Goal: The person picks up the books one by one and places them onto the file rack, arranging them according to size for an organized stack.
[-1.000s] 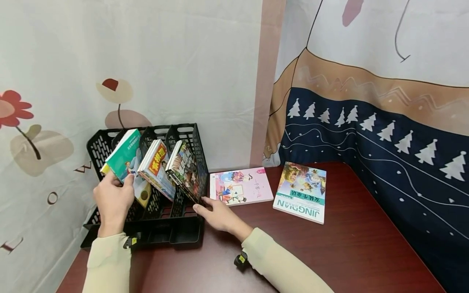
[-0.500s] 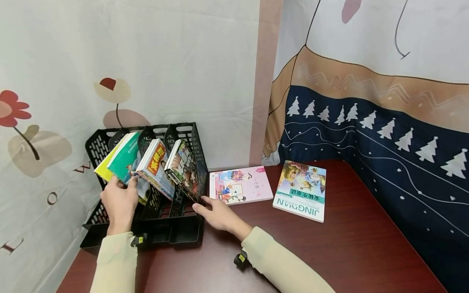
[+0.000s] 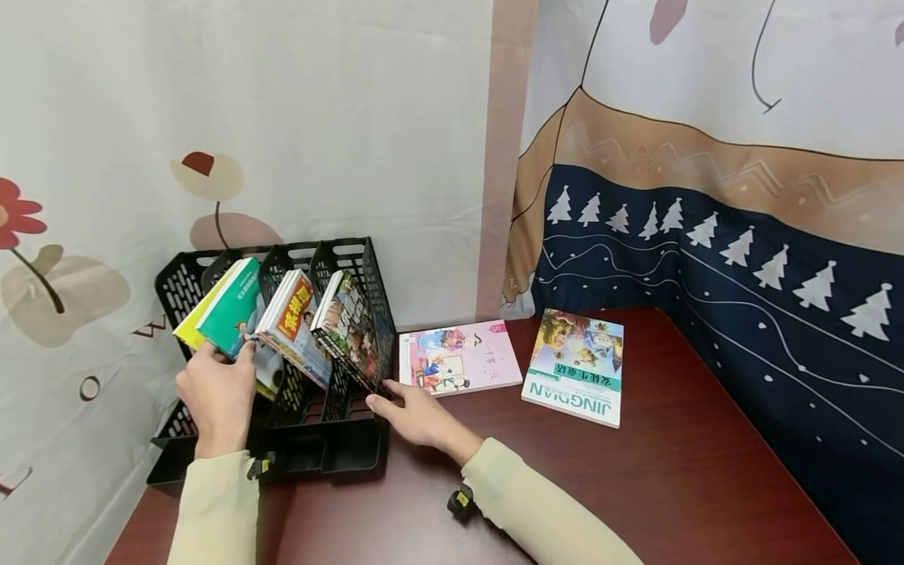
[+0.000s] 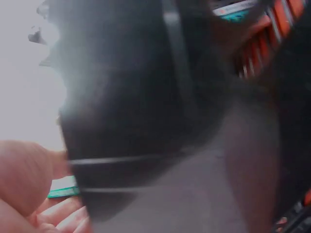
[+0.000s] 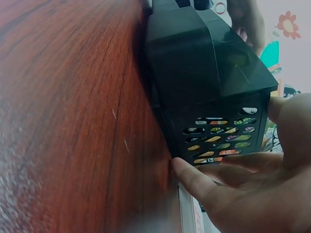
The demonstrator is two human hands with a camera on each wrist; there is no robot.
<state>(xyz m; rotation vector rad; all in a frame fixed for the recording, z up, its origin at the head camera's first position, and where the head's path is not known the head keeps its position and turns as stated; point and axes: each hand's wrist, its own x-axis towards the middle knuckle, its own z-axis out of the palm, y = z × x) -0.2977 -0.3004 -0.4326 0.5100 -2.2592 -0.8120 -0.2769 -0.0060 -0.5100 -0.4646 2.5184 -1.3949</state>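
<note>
In the head view a black desktop book rack with slanted slots stands at the left. My left hand pinches a green-covered book at its lower front edge, in a left slot. Beside it leans a yellow book. A picture book with red lettering and a dark-covered book lean in the slots to the right. My right hand grips the rack's right side wall; in the right wrist view its fingers lie along the perforated wall, thumb at the edge. Blurred black plastic fills most of the left wrist view.
A pink book lies flat just right of the rack. Farther right lies a book with a teal band. Both are on the reddish-brown table. Printed curtains hang behind and to the right.
The green book has gone lower and deeper into its slot, with the left hand following slightly down and right. The yellow book shows more beside it. My right hand keeps its place.
</note>
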